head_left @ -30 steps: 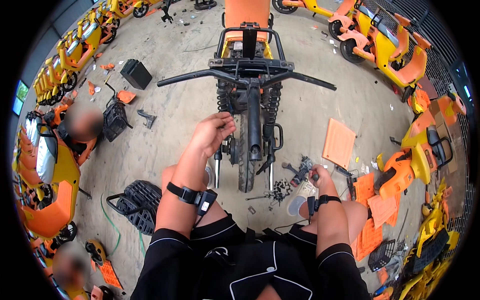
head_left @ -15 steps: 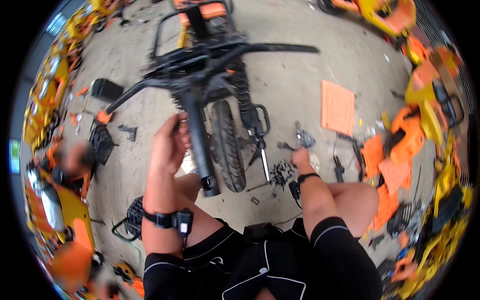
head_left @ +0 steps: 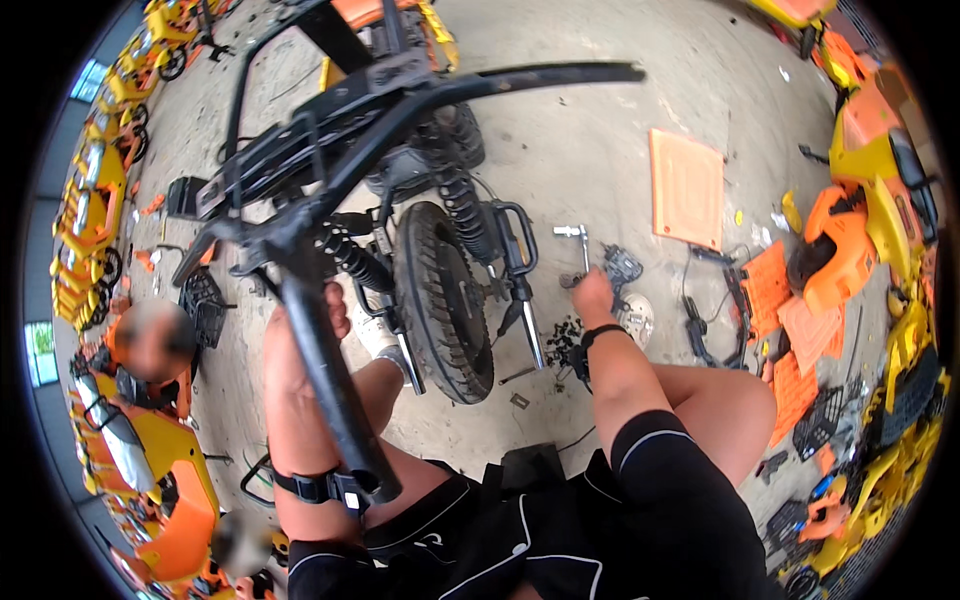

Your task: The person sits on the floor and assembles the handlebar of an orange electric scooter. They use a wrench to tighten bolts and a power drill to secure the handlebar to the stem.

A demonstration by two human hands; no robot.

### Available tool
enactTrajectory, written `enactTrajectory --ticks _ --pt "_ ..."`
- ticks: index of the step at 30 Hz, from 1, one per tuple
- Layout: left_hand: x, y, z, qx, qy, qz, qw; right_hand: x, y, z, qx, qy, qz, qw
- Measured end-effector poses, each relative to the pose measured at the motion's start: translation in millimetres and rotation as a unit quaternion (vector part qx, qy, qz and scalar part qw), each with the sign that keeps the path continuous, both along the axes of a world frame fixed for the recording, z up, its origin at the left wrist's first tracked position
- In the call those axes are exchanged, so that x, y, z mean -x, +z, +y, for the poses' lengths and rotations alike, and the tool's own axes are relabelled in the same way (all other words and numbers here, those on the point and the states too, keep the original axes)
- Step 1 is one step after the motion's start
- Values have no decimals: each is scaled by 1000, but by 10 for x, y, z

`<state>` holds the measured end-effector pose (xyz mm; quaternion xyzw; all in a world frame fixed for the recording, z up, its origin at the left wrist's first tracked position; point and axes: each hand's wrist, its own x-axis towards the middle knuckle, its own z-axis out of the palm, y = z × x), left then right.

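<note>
My left hand [head_left: 335, 309] is closed around the thick black tube of a metal vehicle frame [head_left: 322, 352]; the tube hides much of the palm. The frame slants across the upper left, its tube end hanging over my left forearm. Beyond and below it stands a scooter wheel [head_left: 440, 310] with a knobbly tyre, flanked by black coil shock absorbers [head_left: 463, 215]. Further right, my right hand [head_left: 593, 292] is closed on a chrome socket wrench [head_left: 574, 232], its head pointing away from me. A grey power tool [head_left: 622, 264] lies just beyond that hand.
Small dark fasteners [head_left: 563, 340] are heaped near my right wrist. An orange panel [head_left: 687, 190] lies on the concrete. Orange and yellow body parts [head_left: 840, 245] crowd the right side; yellow scooters [head_left: 95, 210] line the left. A black box [head_left: 187, 197] sits behind the frame.
The frame has come nearer and swung left, its tube end dropping toward my left forearm. More of the wheel shows. My right hand has risen slightly, and the wrench now points farther away from me.
</note>
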<state>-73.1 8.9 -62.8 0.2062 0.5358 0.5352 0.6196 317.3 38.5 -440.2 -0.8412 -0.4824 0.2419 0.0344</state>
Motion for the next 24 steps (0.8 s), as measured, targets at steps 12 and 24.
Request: enactTrajectory --ticks 12,24 --pt "-76 497 -323 -184 14 -174 967 1044 4514 234 -534 181 385 730" --pt "-213 682 -280 -275 28 -288 917 2327 5526 -24 -411 614 197 644"
